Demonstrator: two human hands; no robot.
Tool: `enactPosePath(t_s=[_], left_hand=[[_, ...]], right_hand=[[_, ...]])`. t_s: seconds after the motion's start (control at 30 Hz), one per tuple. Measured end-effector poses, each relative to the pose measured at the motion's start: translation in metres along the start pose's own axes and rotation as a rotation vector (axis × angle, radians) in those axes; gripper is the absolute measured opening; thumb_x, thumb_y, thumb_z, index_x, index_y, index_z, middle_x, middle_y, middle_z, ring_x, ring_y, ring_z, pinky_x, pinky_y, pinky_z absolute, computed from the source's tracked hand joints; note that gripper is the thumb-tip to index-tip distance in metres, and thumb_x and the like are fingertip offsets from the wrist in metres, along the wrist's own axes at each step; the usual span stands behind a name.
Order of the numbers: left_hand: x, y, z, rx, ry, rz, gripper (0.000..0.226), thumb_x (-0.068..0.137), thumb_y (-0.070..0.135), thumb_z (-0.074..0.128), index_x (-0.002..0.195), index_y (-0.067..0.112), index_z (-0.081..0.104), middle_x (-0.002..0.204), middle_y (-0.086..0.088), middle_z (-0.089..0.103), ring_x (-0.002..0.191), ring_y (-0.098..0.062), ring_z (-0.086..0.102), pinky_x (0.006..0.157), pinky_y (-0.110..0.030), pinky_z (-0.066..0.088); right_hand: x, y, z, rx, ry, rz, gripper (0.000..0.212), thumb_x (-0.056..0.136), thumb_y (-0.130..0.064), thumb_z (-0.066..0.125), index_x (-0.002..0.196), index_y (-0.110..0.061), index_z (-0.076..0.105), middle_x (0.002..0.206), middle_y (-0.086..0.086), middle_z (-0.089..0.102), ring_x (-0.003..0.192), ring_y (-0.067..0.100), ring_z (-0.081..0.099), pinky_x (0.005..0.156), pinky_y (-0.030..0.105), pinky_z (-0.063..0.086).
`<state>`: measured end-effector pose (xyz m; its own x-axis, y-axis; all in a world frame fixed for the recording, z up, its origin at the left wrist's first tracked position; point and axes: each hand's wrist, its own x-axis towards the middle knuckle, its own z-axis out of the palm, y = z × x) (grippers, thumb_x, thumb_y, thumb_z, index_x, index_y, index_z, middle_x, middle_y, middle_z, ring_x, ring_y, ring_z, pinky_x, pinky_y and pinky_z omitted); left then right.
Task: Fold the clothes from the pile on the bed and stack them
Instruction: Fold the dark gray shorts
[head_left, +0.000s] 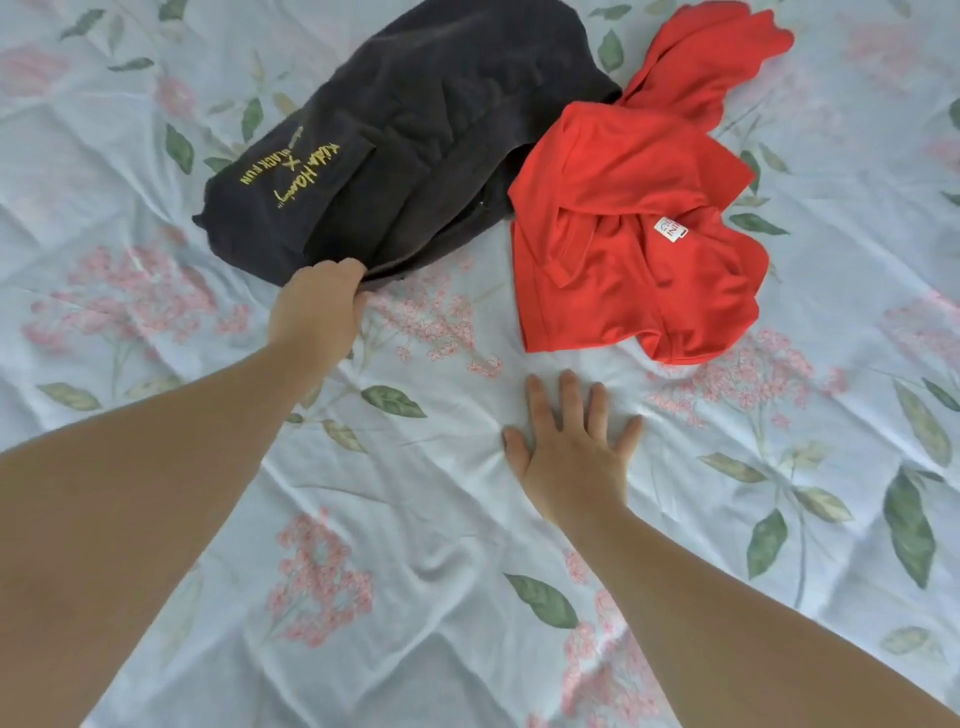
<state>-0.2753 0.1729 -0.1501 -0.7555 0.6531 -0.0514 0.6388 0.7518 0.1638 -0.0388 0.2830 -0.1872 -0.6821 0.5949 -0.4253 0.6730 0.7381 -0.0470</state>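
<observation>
The left hand (317, 306) curls its fingers round the near hem of the dark garment (415, 130), which lies crumpled toward the far side of the bed (779, 519). The grip looks meant to drag it nearer for folding. The right hand (571, 441) lies flat on the sheet, fingers spread, holding nothing, seemingly bracing the reach. Just beyond it the red shirt (634, 249) lies bunched, touching the dark garment's right side.

black garment (415, 130) with yellow lettering, red shirt (623, 260), pink-floral bedsheet (467, 519)
</observation>
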Motion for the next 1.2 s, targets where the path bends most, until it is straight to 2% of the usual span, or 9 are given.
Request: enactPosePath(t_s=[0.1,0.17,0.27,0.43,0.63,0.77,0.83,1.0,1.2], left_hand=[[-0.017,0.013,-0.037,-0.014,-0.063,0.113,0.018,0.098,0.019,0.044,0.084,0.009,0.038,0.077,-0.009,0.042,0.078,-0.032,0.048,0.061,-0.037,0.032],[-0.036,0.019,-0.069,-0.036,-0.013,0.157,0.018,0.096,0.017,0.046,0.082,0.009,0.039,0.076,-0.007,0.04,0.075,-0.027,0.042,0.06,-0.035,0.029],[-0.068,0.023,-0.129,-0.007,0.04,0.206,0.017,0.095,0.019,0.048,0.082,0.013,0.038,0.077,-0.002,0.038,0.077,-0.021,0.037,0.061,-0.03,0.026],[-0.127,0.025,-0.249,0.052,0.097,0.271,0.014,0.097,0.025,0.044,0.092,0.013,0.047,0.079,0.003,0.039,0.079,-0.016,0.035,0.064,-0.027,0.024],[-0.224,0.032,-0.357,-0.128,0.182,0.346,0.009,0.092,0.026,0.053,0.098,0.02,0.056,0.083,0.01,0.048,0.084,-0.009,0.04,0.063,-0.018,0.028],[-0.291,0.044,-0.401,-0.375,0.226,0.279,0.004,0.088,0.022,0.061,0.091,0.024,0.06,0.083,0.017,0.056,0.082,-0.001,0.049,0.071,-0.012,0.037],[-0.318,0.048,-0.413,-0.476,0.26,0.238,0.008,0.086,0.017,0.063,0.087,0.025,0.061,0.081,0.019,0.059,0.083,0.001,0.052,0.071,-0.011,0.039],[-0.37,0.058,-0.427,-0.662,0.364,0.168,0.022,0.084,0.02,0.066,0.078,0.037,0.055,0.076,0.025,0.061,0.081,0.007,0.055,0.067,-0.005,0.04],[-0.401,0.06,-0.434,-0.862,0.407,0.122,0.01,0.087,0.02,0.063,0.085,0.029,0.06,0.081,0.016,0.064,0.075,-0.002,0.06,0.067,-0.014,0.048]], right_hand=[[-0.01,-0.003,-0.031,0.091,-0.148,0.014,0.064,0.096,-0.052,0.031,0.149,-0.036,-0.001,0.159,-0.003,-0.006,0.146,0.027,-0.003,0.111,0.06,0.008],[-0.028,-0.009,-0.056,0.198,-0.16,0.028,0.067,0.094,-0.045,0.041,0.149,-0.034,0.004,0.158,-0.002,0.005,0.143,0.026,0.014,0.11,0.05,0.02],[-0.064,-0.024,-0.099,0.408,-0.022,-0.016,0.066,0.093,-0.036,0.047,0.149,-0.033,0.012,0.154,-0.002,0.019,0.134,0.025,0.03,0.105,0.042,0.028],[-0.13,-0.051,-0.192,0.569,0.266,-0.18,0.074,0.089,-0.029,0.058,0.149,-0.034,0.015,0.153,-0.003,0.022,0.134,0.023,0.031,0.108,0.042,0.029],[-0.22,-0.088,-0.262,0.435,0.376,-0.345,0.08,0.082,-0.044,0.063,0.147,-0.041,0.017,0.155,-0.005,0.016,0.137,0.022,0.023,0.109,0.038,0.024],[-0.283,-0.1,-0.283,0.519,0.441,-0.469,0.04,0.083,-0.029,0.057,0.123,-0.034,0.055,0.118,-0.01,0.058,0.112,0.017,0.051,0.093,0.035,0.041],[-0.31,-0.102,-0.285,0.626,0.376,-0.498,0.027,0.085,-0.022,0.051,0.109,-0.029,0.061,0.1,-0.007,0.064,0.098,0.017,0.057,0.083,0.038,0.046],[-0.361,-0.09,-0.263,0.782,0.239,-0.433,0.02,0.089,-0.018,0.048,0.102,-0.03,0.059,0.094,-0.009,0.064,0.088,0.012,0.06,0.08,0.034,0.049],[-0.387,-0.07,-0.254,0.94,0.251,-0.385,0.025,0.091,-0.017,0.055,0.073,-0.026,0.04,0.059,-0.008,0.048,0.048,-0.002,0.048,0.05,0.014,0.038]])
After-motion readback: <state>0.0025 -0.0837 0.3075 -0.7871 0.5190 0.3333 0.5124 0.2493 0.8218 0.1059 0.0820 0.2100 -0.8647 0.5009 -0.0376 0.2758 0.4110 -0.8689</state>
